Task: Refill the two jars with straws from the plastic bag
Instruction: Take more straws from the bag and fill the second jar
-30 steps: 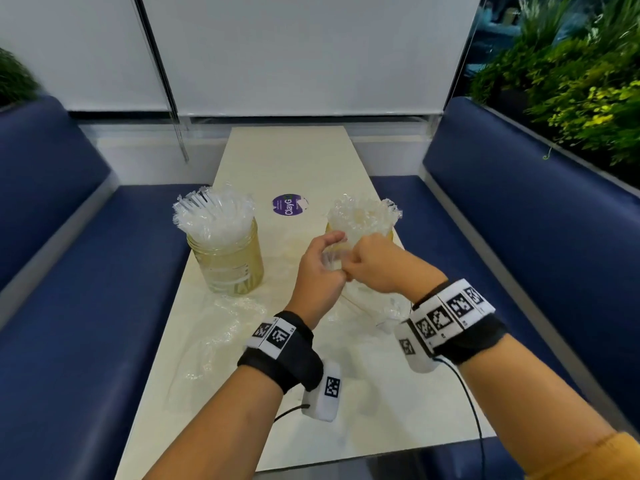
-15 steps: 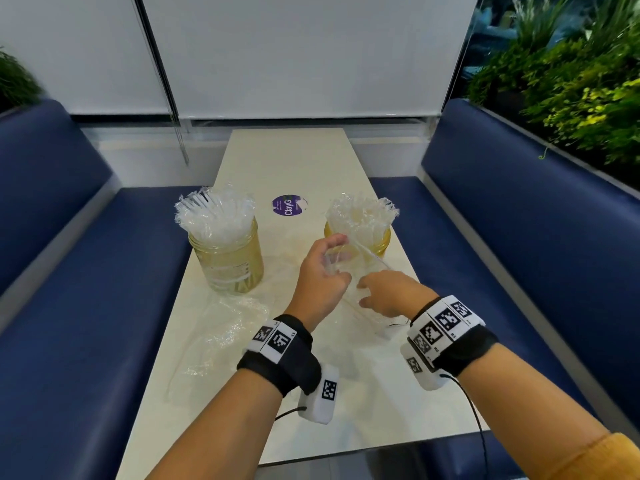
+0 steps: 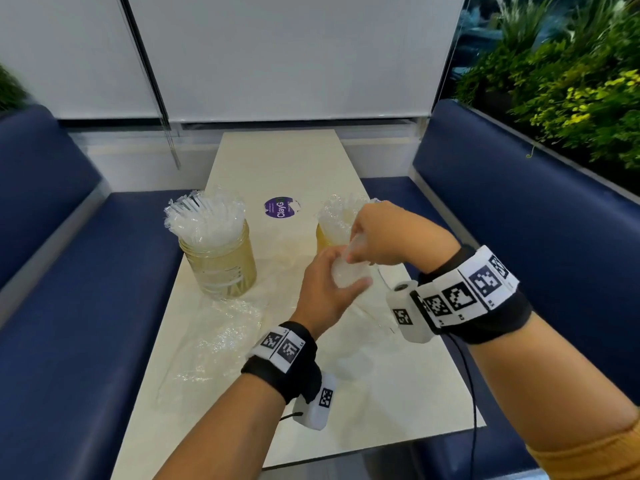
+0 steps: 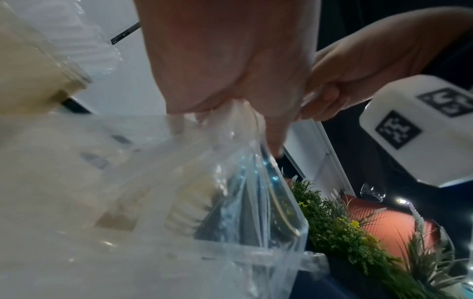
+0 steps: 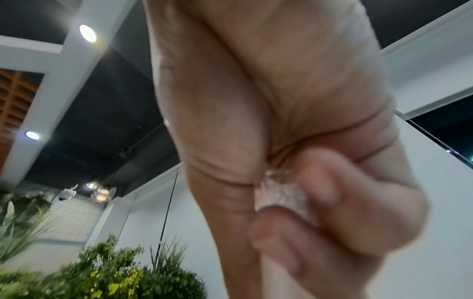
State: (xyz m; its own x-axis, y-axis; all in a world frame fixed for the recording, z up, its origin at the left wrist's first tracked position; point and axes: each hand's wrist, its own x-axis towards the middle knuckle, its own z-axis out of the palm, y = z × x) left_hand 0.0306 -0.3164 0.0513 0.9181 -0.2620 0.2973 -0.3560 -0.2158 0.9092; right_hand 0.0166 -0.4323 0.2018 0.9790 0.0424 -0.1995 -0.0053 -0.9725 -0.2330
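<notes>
Two glass jars stand on the pale table (image 3: 346, 393). The left jar (image 3: 219, 268) is packed with clear-wrapped straws (image 3: 204, 220). The right jar (image 3: 323, 237) also holds straws (image 3: 337, 211) and is partly hidden behind my right hand. My left hand (image 3: 341, 282) grips the bunched neck of a clear plastic bag (image 3: 346, 277), which hangs below the hand (image 4: 230, 107) as the bag (image 4: 217, 202) in the left wrist view. Just above it, my right hand (image 3: 353, 251) pinches a small bundle of wrapped straws (image 5: 281, 198) between thumb and fingers (image 5: 332, 194).
A second crumpled clear bag (image 3: 214, 341) lies flat on the table's left half, in front of the left jar. A purple round sticker (image 3: 281, 207) sits between the jars. Blue benches (image 3: 69, 306) flank the table; plants (image 3: 571, 98) stand behind the right bench.
My right hand dipped down to the bag half a second ago and has now risen above my left hand with straws pinched. The left hand kept its hold on the bag.
</notes>
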